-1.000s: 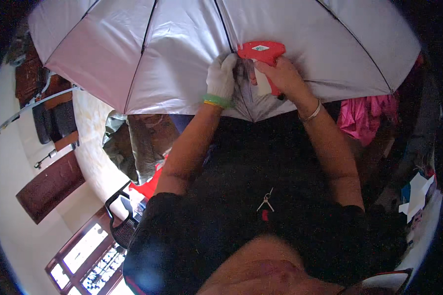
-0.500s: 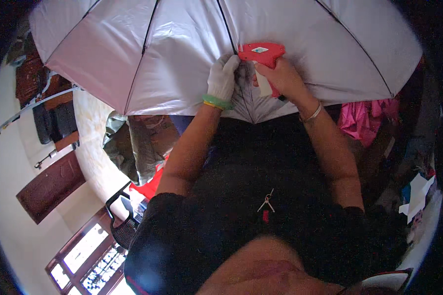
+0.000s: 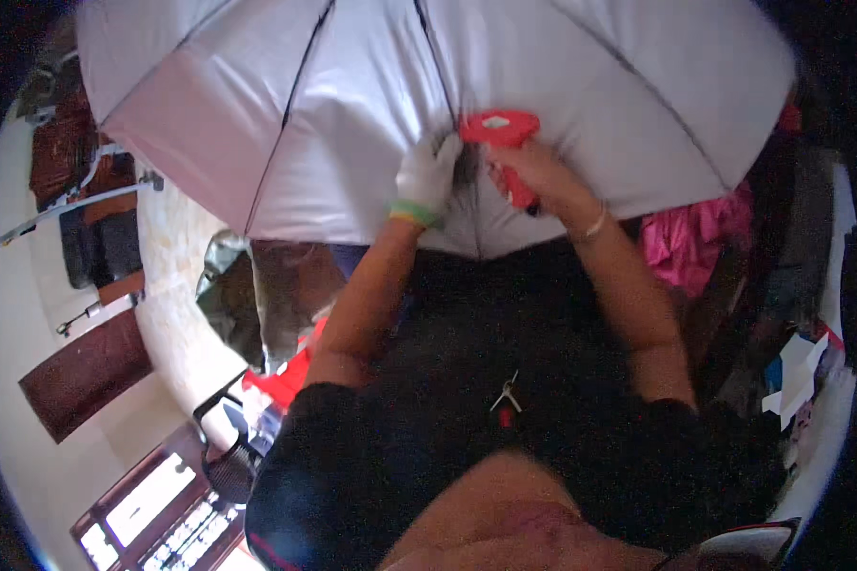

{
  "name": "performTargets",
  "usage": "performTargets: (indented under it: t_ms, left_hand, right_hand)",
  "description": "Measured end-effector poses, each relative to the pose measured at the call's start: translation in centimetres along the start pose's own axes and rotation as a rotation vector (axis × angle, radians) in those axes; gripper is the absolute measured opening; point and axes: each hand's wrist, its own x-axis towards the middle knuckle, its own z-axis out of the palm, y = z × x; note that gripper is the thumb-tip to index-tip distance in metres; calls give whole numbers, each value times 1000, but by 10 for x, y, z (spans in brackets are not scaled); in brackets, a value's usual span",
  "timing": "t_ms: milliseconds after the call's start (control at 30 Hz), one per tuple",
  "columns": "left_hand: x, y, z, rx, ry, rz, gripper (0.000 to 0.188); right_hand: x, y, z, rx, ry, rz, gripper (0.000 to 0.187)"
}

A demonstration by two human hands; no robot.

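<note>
An open umbrella (image 3: 362, 181) with silvery lining and dark ribs spreads across the upper part of the view. My left hand (image 3: 426, 171), in a white glove, is closed on the fabric beside a rib (image 3: 436, 67); its fingertips are partly blurred. Wrapped round the handle of a red tagging gun (image 3: 505, 127) is my right hand (image 3: 543, 176). The gun's nose points left and meets the rib close to my left fingertips. What lies exactly at the tip is too blurred to tell.
Bright pink crumpled fabric (image 3: 690, 238) lies beyond my right forearm. To the left are a pale marbled surface (image 3: 176, 285), a black mesh item (image 3: 229, 471) and a red thing (image 3: 281, 381). White paper (image 3: 795, 381) shows at the far right.
Umbrella, hands and tagging gun sit slightly lower in the picture, and the view has shifted. The gun's white trigger, visible before, is now hidden behind my right fingers.
</note>
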Motion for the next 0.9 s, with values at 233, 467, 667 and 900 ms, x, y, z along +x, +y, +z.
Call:
performTargets:
  t_ms: [233,467,667,900]
  left_hand:
    - [46,42,-21,269,388,222,66]
    - [93,32,-100,1339,764,593,57]
    - [101,29,-166,1097,372,465,55]
    - [44,73,-41,869,289,100,62]
  right_hand:
    - [-94,-79,-33,438,194,-411,27]
    - [-114,-113,-66,345,591,-611,31]
    - [-80,-69,-47,331,396,-433,29]
    - [-64,-24,-30,-31,236,-273,28]
